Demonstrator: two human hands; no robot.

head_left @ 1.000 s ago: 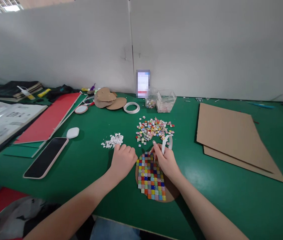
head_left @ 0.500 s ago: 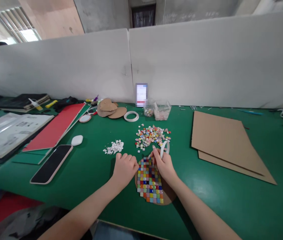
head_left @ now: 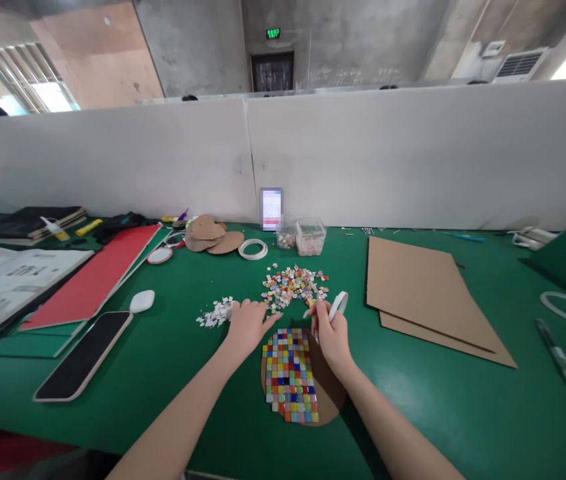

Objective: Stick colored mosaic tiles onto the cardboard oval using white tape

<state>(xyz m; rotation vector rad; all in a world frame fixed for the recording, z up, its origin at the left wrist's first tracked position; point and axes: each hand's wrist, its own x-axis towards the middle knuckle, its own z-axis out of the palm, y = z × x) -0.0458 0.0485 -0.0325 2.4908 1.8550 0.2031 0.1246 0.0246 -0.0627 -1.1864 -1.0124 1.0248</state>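
Brown card makes the roundish board (head_left: 333,393), which lies flat on the green counter (head_left: 177,287) between the two arms. Small shiny tiles (head_left: 290,377) sit in rows on its left part; most of its right part is bare. It looks light and a bit stiff, but the card could bend, so the bare rim on the right seems a good place to hold. The tiles look hard and slick. The left hand (head_left: 247,327) has bent fingers with the thumb stuck out wide, just beside the white bits (head_left: 215,312). The right hand (head_left: 333,333) has the white tape (head_left: 339,305) tucked in it, with its fingertips close together by the loose tiles (head_left: 295,287). I cannot tell if they pinch one.
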